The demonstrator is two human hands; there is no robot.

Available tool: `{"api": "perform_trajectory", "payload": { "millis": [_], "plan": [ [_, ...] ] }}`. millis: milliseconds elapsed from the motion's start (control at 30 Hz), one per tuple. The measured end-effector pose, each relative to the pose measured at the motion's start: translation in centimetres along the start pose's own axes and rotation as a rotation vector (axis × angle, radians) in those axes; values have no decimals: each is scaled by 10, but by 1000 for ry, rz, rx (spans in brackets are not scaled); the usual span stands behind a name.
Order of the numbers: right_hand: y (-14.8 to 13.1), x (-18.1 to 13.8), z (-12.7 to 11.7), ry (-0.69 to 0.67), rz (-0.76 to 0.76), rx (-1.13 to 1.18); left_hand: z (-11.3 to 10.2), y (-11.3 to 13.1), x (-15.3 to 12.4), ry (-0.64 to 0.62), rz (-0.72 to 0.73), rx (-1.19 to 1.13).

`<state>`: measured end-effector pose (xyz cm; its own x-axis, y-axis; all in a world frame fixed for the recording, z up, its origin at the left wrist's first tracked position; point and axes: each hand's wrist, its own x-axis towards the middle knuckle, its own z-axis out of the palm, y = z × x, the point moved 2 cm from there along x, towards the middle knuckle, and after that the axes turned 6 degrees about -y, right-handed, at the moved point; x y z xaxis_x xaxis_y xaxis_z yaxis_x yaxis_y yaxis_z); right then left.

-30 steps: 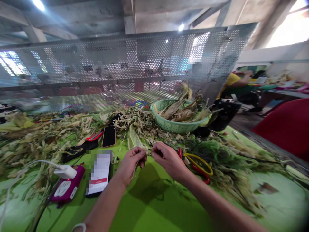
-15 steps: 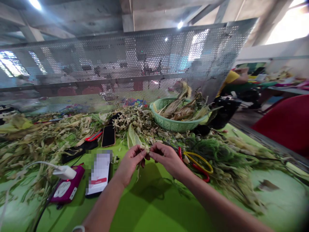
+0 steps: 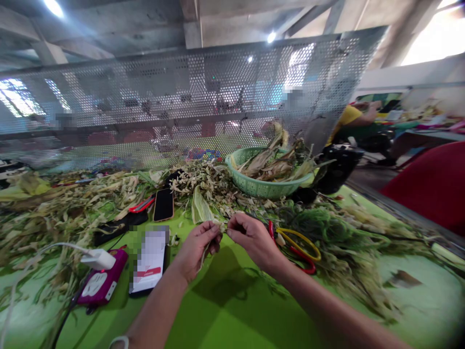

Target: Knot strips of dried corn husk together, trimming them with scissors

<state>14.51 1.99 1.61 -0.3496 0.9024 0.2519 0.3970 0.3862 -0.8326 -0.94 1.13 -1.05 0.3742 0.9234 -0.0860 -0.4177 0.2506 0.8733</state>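
My left hand [image 3: 201, 245] is closed in a pinch on a small pale piece of corn husk [image 3: 223, 226], and a thin strip hangs below its fingers. Just right of it, my right hand [image 3: 252, 240] has thumb and forefinger pressed together; whether a thread or strip sits in that pinch is too small to make out. A broad pale-green corn husk [image 3: 201, 208] lies behind my left hand. Close to my right wrist rest scissors or pliers with red and yellow handles [image 3: 300, 242].
A green basket [image 3: 269, 186] of dried husks stands behind the hands. Husk scraps [image 3: 80, 203] spread across the green table [image 3: 218, 315]. Left are a lit phone [image 3: 148, 261], a dark phone [image 3: 163, 204] and a purple power socket [image 3: 103, 283]. A perforated metal screen [image 3: 163, 97] closes the back.
My right fingers have drawn slightly away from the left ones, opening a small gap. My left hand has curled more and dropped a little, still on the husk piece.
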Motion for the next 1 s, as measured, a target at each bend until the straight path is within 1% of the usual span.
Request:
{"api": "perform_trajectory", "payload": {
  "millis": [67,233,300,467,600,767,900,1000],
  "plan": [
    [0,0,-1,-14,10,76,-1,2,-1,-8,18,36],
    [3,3,-3,-170,153,546,-2,8,-3,-1,104,236],
    [4,4,-3,-173,179,599,0,9,-4,-21,108,291],
    [4,5,-3,-86,151,577,4,7,-4,-72,93,370],
    [6,5,-1,-33,135,544,4,5,-2,-72,96,444],
    [10,6,0,55,133,469,3,7,-2,-80,95,468],
    [8,6,-4,-5,80,391,1,7,-2,-68,83,539],
    [5,6,-7,-47,-12,219,-1,5,-1,-47,110,632]
  ]
}}
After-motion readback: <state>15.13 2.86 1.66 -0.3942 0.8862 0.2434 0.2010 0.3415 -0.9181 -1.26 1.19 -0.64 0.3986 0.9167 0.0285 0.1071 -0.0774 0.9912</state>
